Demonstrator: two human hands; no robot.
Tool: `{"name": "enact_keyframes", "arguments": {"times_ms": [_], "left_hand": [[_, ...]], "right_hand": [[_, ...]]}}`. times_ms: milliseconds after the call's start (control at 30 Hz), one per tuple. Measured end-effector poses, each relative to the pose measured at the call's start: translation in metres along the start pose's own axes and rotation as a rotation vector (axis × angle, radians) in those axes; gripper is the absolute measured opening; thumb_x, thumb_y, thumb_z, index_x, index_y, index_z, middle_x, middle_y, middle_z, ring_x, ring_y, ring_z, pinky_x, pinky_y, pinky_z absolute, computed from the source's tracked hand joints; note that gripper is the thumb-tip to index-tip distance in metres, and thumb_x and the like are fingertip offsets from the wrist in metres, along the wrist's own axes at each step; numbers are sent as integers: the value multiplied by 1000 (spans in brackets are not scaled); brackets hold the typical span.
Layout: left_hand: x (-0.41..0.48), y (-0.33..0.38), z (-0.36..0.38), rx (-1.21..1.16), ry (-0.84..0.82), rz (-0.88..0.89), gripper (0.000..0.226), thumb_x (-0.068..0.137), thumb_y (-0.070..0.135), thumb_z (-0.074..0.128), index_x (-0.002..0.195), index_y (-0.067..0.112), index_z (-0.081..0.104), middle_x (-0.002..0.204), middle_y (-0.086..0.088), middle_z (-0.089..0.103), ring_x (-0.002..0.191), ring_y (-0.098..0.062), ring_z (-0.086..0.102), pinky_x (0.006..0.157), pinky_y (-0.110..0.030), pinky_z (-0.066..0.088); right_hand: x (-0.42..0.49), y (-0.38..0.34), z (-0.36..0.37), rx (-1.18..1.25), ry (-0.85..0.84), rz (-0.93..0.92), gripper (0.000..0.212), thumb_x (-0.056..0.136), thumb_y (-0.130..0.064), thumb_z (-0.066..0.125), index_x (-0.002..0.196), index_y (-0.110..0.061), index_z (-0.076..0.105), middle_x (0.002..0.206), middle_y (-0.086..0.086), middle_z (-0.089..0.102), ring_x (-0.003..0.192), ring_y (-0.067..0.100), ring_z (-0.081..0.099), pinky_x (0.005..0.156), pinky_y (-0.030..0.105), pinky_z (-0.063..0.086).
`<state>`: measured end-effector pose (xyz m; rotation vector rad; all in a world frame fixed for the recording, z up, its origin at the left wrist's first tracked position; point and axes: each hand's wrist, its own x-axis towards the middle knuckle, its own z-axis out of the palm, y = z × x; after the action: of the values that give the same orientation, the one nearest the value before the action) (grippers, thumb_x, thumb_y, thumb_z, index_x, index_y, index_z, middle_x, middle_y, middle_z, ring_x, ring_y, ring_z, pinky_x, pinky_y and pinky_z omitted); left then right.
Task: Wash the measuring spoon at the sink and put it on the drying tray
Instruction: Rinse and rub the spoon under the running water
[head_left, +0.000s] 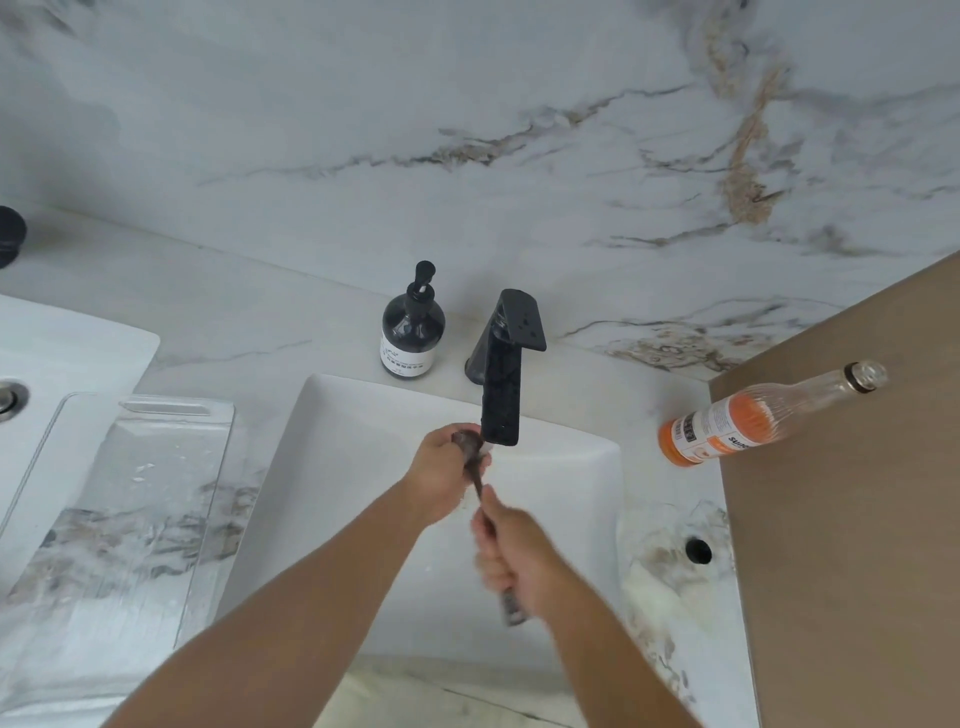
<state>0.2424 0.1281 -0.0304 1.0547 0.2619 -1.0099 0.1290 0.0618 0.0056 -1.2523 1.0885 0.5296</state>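
Note:
A dark measuring spoon (471, 453) is held over the white sink (343, 457), its bowl right under the spout of the black faucet (503, 395). My left hand (444, 475) cups the spoon's bowl, fingers around it. Lower down, my right hand (511, 558) is closed on the handle, whose end sticks out below the fist. Both hands look blurred. The clear drying tray (130, 514) lies flat on the counter left of the sink.
A dark soap pump bottle (413, 327) stands behind the sink, left of the faucet. A bottle with an orange label (753, 415) stands at the right, next to a brown panel (857, 519). A second basin (62, 343) lies at far left.

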Motion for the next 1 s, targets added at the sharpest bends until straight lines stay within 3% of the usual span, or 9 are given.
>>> {"name": "enact_keyframes", "arguments": {"times_ms": [67,167,267,367,500,700,833,933,1000], "left_hand": [[2,-2,4,-265,-46,-64,28,94,-17,33,93,-6,59,73,-13,59,60,-17,58,62,-24,59],[4,11,3,-208,-138,-61,39,85,-25,26,83,-5,59,72,-15,58,54,-17,57,53,-22,54],[8,27,-6,271,-264,-75,39,88,-22,26,82,-2,59,70,-12,60,65,-23,62,64,-26,58],[7,33,-15,707,-376,-78,29,83,-23,41,87,1,57,76,-12,61,75,-26,62,80,-37,59],[-6,30,-15,1545,-521,-21,43,74,-17,54,102,15,60,68,4,59,63,-19,59,66,-35,53],[-10,10,-12,513,-235,-145,38,88,-11,22,92,8,54,73,-11,50,52,-16,31,42,-22,24],[-10,-17,5,135,31,-125,30,94,-13,26,88,2,51,80,-14,50,47,-15,35,37,-21,28],[-11,-19,15,118,19,-78,28,94,-13,28,94,-2,54,79,-14,53,46,-16,43,41,-23,36],[-10,-17,16,179,-30,-23,32,92,-14,28,99,-7,58,75,-14,55,52,-20,49,52,-29,42]], "right_hand": [[2,15,25,295,-62,-6,59,98,-60,39,51,-23,42,46,-6,24,37,10,17,38,21,13],[7,2,17,60,73,-132,58,98,-58,38,52,-22,40,44,-7,27,36,12,22,39,19,17],[11,-16,-20,-556,227,-282,55,98,-57,36,61,-16,39,50,-3,34,41,15,29,45,24,24],[16,-23,-46,-710,129,-180,58,92,-65,35,56,-20,32,46,-7,30,34,13,24,41,19,21],[13,-22,-60,-998,108,-166,63,86,-72,37,50,-21,36,46,-8,37,40,15,35,52,28,30],[3,-24,-53,-1415,799,-615,48,96,-60,39,80,-23,65,86,2,68,91,29,57,87,44,37],[7,-11,-21,-600,1044,-851,45,94,-31,62,134,-15,51,133,13,48,127,30,42,106,40,35],[5,-23,-4,224,454,-409,40,97,-38,55,129,-13,55,121,10,65,117,31,60,101,38,49],[11,-27,-3,273,273,-353,31,99,-34,51,108,-10,68,101,8,76,97,29,70,87,39,58]]}}
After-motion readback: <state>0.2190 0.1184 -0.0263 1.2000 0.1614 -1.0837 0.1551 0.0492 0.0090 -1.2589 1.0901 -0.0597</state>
